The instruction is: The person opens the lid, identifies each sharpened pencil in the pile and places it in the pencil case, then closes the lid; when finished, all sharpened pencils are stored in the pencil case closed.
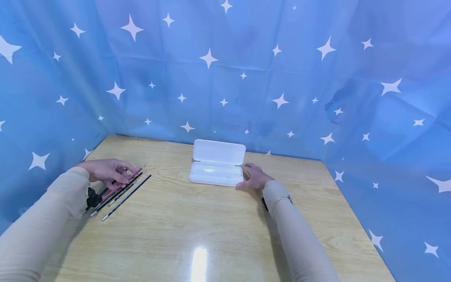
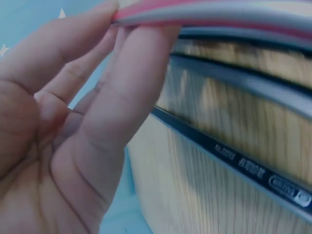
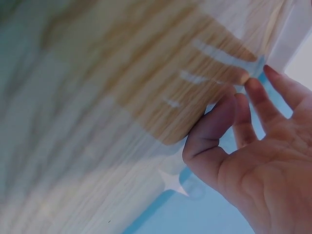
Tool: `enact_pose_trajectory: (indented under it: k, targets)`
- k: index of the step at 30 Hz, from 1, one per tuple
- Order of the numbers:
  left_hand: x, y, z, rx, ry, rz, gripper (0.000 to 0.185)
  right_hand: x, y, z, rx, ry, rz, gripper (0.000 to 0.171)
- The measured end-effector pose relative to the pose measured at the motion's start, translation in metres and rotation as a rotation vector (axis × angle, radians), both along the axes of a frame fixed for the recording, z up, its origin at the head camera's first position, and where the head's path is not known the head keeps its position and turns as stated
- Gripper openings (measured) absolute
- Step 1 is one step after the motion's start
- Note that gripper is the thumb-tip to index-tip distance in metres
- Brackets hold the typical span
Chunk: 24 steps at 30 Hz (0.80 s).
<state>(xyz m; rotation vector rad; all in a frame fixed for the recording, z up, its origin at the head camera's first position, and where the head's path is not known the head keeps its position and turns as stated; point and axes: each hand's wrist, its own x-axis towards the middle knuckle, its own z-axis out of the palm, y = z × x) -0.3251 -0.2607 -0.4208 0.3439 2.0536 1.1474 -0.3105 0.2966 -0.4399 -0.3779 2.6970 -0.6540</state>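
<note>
Between thumb and fingers, my left hand pinches a red pencil with a pale stripe, at the table's left. Several dark pencils lie slanted beside and beneath it; printed lettering shows on one black pencil in the left wrist view. A white pencil case lies with its lid raised at the back middle of the table. My right hand holds the case's right end, thumb at the front corner and fingers toward the hinge. In the right wrist view, the right hand's fingertips are at the case's edge.
The wood-grain table carries a bright light reflection near its front. A blue curtain with white stars hangs around the back and sides, close to the table edges. The lid stands near the back edge.
</note>
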Motion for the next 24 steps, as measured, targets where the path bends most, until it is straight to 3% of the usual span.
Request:
enact_pose_trajectory:
  k: [10, 17, 24]
  targets:
    - [0.002, 0.003, -0.005, 0.103, 0.070, 0.020, 0.065, 0.002, -0.003, -0.004, -0.002, 0.011, -0.008, 0.095]
    - [-0.001, 0.013, -0.011, 0.163, 0.172, 0.043, 0.068, 0.005, -0.002, -0.008, 0.009, 0.013, -0.032, 0.098]
    - [-0.006, 0.022, -0.007, 0.188, 0.264, 0.073, 0.069, 0.003, 0.000, -0.008, -0.008, 0.021, -0.045, 0.098]
